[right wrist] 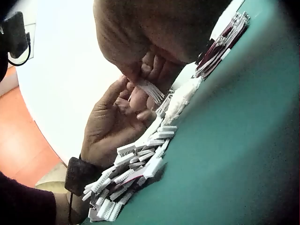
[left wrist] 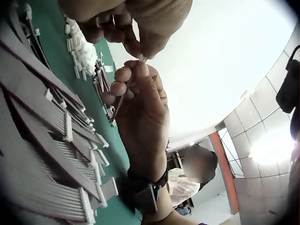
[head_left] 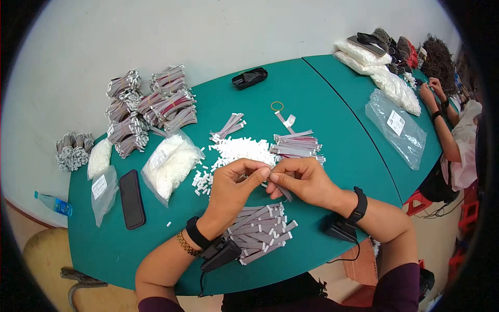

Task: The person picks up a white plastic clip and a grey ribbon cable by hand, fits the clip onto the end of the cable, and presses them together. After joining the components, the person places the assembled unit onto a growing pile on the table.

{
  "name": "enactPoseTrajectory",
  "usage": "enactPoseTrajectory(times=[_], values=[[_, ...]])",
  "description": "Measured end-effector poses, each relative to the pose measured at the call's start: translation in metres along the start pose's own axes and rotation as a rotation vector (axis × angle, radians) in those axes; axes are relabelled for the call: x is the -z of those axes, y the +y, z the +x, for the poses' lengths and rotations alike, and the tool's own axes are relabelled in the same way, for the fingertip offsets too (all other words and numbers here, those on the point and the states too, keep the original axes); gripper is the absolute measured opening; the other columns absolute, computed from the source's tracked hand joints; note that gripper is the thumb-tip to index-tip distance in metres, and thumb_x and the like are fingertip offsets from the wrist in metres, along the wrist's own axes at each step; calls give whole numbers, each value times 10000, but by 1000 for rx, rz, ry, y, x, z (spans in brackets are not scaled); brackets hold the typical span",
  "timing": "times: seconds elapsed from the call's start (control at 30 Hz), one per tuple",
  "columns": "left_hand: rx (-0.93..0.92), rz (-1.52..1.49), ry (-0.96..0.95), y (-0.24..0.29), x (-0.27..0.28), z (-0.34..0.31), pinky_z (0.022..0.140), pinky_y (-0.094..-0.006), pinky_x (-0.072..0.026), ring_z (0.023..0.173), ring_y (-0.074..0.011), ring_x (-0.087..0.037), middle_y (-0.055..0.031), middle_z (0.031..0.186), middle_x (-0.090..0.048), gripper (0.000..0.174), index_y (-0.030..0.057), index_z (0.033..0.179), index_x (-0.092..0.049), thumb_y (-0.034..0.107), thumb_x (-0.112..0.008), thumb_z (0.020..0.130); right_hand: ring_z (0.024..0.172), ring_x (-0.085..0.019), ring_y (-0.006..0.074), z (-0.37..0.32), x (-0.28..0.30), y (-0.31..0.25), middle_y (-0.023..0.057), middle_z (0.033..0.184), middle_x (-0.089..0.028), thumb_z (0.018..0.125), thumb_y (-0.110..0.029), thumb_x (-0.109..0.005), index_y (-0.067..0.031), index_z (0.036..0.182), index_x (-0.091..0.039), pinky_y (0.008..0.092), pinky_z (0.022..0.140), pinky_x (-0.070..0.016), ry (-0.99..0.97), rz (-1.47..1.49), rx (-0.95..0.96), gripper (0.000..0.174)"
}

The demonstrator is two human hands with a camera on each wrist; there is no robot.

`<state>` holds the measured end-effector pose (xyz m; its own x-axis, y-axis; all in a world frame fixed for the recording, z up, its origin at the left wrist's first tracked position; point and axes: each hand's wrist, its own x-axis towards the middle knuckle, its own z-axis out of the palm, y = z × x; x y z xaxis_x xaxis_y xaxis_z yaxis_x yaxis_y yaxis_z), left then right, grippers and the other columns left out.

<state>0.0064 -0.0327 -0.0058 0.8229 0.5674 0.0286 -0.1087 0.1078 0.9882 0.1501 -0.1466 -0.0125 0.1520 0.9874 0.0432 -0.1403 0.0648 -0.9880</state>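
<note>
Both hands meet over the middle of the table, fingertips to fingertips. My right hand [head_left: 309, 182] pinches a grey flat ribbon cable [head_left: 285, 194] between thumb and fingers; its loose wire ends [right wrist: 152, 91] fan out in the right wrist view. The left hand [head_left: 232, 188] pinches a small pale connector [left wrist: 142, 59] at the cable's other end, mostly covered by fingertips. Just beyond the hands lies a heap of small white connectors [head_left: 244, 150]. Nearer the body spreads a pile of ribbon cables with white connectors [head_left: 260, 234]. More ribbon cables [head_left: 297, 145] lie beyond the right hand.
Bundled cables [head_left: 171, 106] are stacked at the back left. A bag of white parts [head_left: 171, 161] and a phone [head_left: 132, 199] lie on the left. A black case [head_left: 249, 78] sits at the back, and another person's hands [head_left: 434, 91] work at the far right.
</note>
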Motion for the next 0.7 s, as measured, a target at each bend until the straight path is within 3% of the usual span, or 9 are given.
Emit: enactPoseTrajectory(times=[0.13, 0.43, 0.53, 0.7], values=[[-16, 23, 5, 3, -1, 0, 777, -246, -441, 820, -98, -578, -54, 857, -640, 127, -8, 899, -633, 102, -640, 835, 705, -615, 103, 0, -1, -1, 65, 781, -635, 919, -118, -521, 22, 913, -606, 229, 649, -519, 13, 4, -26, 164], [15, 25, -20, -2, -1, 1, 597, -192, -345, 650, -43, -436, -11, 831, -626, 228, 9, 941, -650, 221, -587, 887, 618, -579, 66, -2, 0, -10, 31, 717, -624, 910, -145, -543, -3, 862, -614, 199, 559, -483, 88, -111, -51, 165], [93, -30, -29, 1, 2, 4, 596, -190, -344, 651, -42, -438, -8, 818, -625, 273, 3, 947, -651, 255, -554, 907, 612, -579, 68, -1, 2, -10, 35, 718, -626, 909, -145, -544, 0, 855, -611, 199, 553, -482, 102, -86, -52, 169], [37, 32, -36, -2, 3, 3, 713, -212, -422, 771, -63, -542, -36, 845, -645, 195, -8, 939, -653, 170, -608, 874, 614, -581, 69, -1, 1, -8, 36, 719, -628, 904, -151, -552, -1, 859, -612, 199, 556, -485, 83, -71, -58, 167]])
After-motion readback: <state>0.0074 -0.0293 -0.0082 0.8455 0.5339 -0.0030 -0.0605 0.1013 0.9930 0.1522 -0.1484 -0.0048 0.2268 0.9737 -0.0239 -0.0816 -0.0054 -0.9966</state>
